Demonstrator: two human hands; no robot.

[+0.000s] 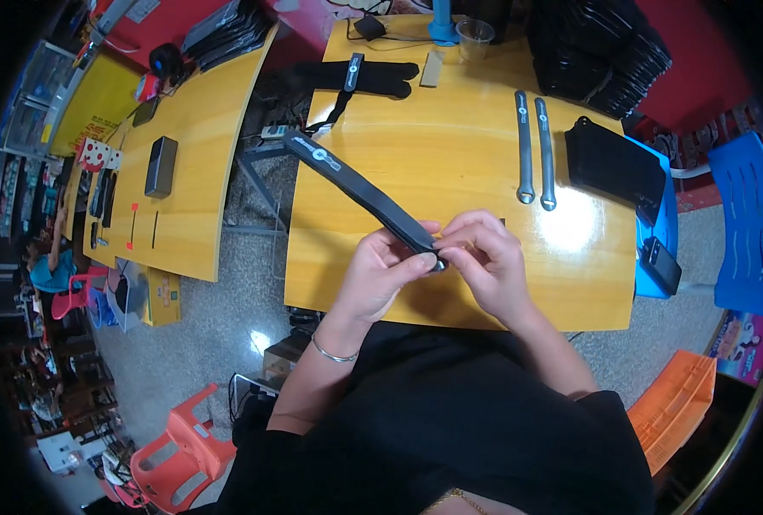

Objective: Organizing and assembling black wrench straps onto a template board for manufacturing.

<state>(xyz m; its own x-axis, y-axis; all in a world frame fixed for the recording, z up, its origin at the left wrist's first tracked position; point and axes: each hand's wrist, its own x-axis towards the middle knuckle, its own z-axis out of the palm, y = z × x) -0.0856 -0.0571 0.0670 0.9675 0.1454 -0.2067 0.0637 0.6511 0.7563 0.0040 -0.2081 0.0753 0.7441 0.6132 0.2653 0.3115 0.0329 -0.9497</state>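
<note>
Frame centre: we held dark strap [360,188], left hand [376,279] closed round it, right hand [494,264] pinching lower end. Grey straps [524,146] lay upper right.

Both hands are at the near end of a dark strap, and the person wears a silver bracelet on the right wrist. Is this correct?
The wrist is wrong: the head view shows the silver bracelet on the left wrist. The left hand and right hand are at the near end of the dark strap.
</note>
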